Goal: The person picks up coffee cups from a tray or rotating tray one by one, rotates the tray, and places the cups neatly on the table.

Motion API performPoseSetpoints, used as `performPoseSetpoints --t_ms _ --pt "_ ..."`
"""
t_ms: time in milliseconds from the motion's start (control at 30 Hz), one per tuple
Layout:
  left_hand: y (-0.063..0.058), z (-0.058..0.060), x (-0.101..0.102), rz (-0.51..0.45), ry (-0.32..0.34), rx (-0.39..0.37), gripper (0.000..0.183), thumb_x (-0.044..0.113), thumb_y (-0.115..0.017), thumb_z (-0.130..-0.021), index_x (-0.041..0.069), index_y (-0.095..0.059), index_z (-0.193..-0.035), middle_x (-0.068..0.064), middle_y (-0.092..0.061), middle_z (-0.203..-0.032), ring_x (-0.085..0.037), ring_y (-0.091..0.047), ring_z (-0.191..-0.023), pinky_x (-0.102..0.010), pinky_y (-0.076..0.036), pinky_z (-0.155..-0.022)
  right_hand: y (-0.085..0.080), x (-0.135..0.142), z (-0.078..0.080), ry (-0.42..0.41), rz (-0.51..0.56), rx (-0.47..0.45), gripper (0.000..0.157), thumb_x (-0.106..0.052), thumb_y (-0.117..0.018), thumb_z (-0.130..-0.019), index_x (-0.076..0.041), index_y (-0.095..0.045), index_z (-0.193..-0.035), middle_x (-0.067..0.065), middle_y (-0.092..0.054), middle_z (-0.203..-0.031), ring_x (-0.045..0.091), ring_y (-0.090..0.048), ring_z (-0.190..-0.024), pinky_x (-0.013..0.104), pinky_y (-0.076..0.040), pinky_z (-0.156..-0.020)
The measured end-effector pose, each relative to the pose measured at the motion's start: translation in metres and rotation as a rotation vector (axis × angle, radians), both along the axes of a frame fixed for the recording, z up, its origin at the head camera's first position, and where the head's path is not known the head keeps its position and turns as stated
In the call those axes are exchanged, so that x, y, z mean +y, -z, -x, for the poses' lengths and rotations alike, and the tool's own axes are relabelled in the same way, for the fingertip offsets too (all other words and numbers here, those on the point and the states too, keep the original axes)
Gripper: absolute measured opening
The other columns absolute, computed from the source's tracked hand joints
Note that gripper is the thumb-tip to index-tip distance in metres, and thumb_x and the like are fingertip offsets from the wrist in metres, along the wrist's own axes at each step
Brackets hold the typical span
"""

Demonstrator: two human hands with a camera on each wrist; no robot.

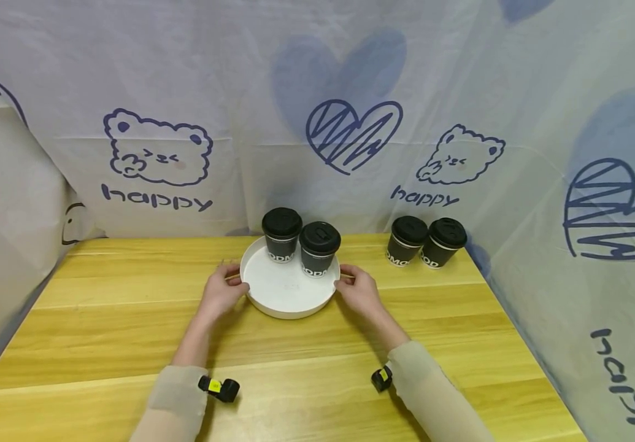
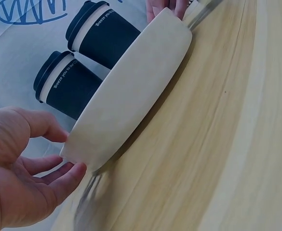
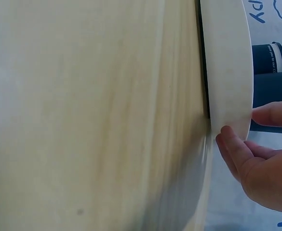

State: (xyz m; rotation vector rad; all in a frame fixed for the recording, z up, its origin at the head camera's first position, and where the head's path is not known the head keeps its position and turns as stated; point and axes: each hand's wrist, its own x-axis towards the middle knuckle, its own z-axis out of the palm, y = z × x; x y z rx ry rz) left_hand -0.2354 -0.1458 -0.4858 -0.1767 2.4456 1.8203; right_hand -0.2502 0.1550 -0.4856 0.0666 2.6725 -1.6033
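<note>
Both hands grip a round white tray [image 1: 284,301] with a low wall, one at each side. My left hand [image 1: 224,290] holds its left edge, thumb at the rim and fingers lower on the wall, as the left wrist view shows. On the opposite edge, my right hand [image 3: 266,163] pinches the wall between thumb and fingers. Two dark paper coffee cups with black lids stand upright on the tray: a rear-left cup [image 1: 281,236] and a front-right cup [image 1: 319,248]. A dark shadow line runs under the tray; whether it touches the table I cannot tell.
Two more lidded coffee cups, a left one [image 1: 405,239] and a right one [image 1: 443,244], stand close together at the back right of the wooden table [image 1: 295,393]. A printed cloth [image 1: 273,92] hangs behind the table's back edge and along both sides.
</note>
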Motion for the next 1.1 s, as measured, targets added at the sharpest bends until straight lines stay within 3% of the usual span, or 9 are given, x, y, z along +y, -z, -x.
performPoseSetpoints --t_ms 300,600,1100 --pt "-0.001 0.011 -0.006 0.040 0.047 0.003 0.061 0.002 -0.058 -0.093 -0.012 -0.041 -0.150 -0.031 -0.046 -0.151 -0.043 -0.052 -0.135 -0.035 -0.053 -0.097 0.002 0.001 0.013 -0.001 -0.008 0.012 0.044 -0.003 -0.062 -0.094 0.007 -0.061 -0.137 0.022 -0.067 -0.130 0.031 -0.066 -0.114 0.032 -0.056 -0.089" --pt "-0.002 0.023 -0.010 0.060 0.081 -0.016 0.061 0.004 -0.058 -0.094 -0.011 -0.041 -0.151 -0.029 -0.046 -0.153 -0.042 -0.052 -0.136 -0.042 -0.050 -0.105 0.002 -0.001 0.017 -0.009 0.014 0.001 0.045 0.001 -0.059 -0.095 0.009 -0.057 -0.140 0.025 -0.064 -0.135 0.034 -0.066 -0.119 0.034 -0.057 -0.093" --pt "-0.003 0.016 -0.006 0.055 0.071 -0.016 0.063 0.003 -0.058 -0.095 -0.011 -0.038 -0.152 -0.031 -0.044 -0.153 -0.042 -0.051 -0.136 -0.041 -0.051 -0.104 0.001 -0.001 0.010 -0.003 0.000 0.009 0.044 0.000 -0.059 -0.095 0.008 -0.059 -0.138 0.025 -0.065 -0.134 0.034 -0.066 -0.118 0.034 -0.057 -0.092"
